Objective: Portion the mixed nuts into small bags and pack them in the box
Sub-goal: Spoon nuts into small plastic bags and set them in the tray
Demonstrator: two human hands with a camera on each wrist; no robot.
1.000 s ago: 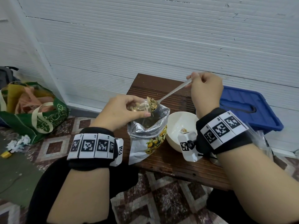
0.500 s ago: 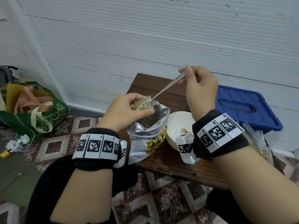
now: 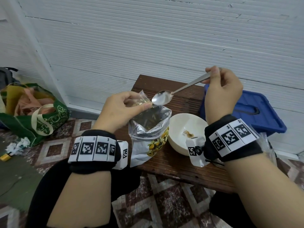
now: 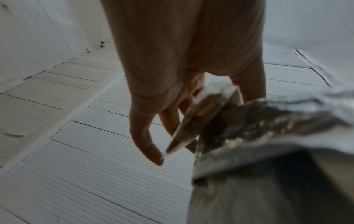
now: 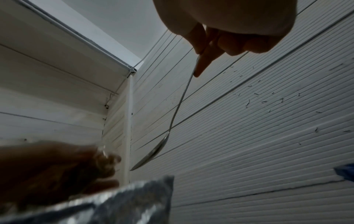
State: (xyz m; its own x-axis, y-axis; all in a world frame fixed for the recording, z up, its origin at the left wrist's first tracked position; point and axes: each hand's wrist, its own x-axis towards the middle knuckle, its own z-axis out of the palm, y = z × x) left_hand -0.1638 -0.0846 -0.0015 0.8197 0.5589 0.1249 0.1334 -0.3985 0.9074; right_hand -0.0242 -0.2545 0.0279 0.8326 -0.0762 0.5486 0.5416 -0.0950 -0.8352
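My left hand (image 3: 121,109) pinches a small clear bag (image 3: 141,100) with some nuts in it, just above the open mouth of the big foil nut pouch (image 3: 148,129). The same small bag (image 4: 201,118) hangs between thumb and fingers in the left wrist view, beside the foil pouch (image 4: 268,136). High on the right, my right hand (image 3: 222,89) grips the handle of a metal spoon (image 3: 162,99). Its bowl is empty and hovers beside the small bag. The spoon (image 5: 153,153) slopes down toward the pouch (image 5: 134,197) in the right wrist view.
A white bowl (image 3: 179,140) with a few crumbs stands on the low brown wooden table (image 3: 181,170) right of the pouch. A blue plastic box lid (image 3: 256,112) lies at the far right. A green shopping bag (image 3: 32,116) sits on the tiled floor at left. A white wall is close behind.
The spoon tipped its nuts into the small bag, then my right hand drew it up and to the right; its bowl is now empty. My left hand kept holding the bag.
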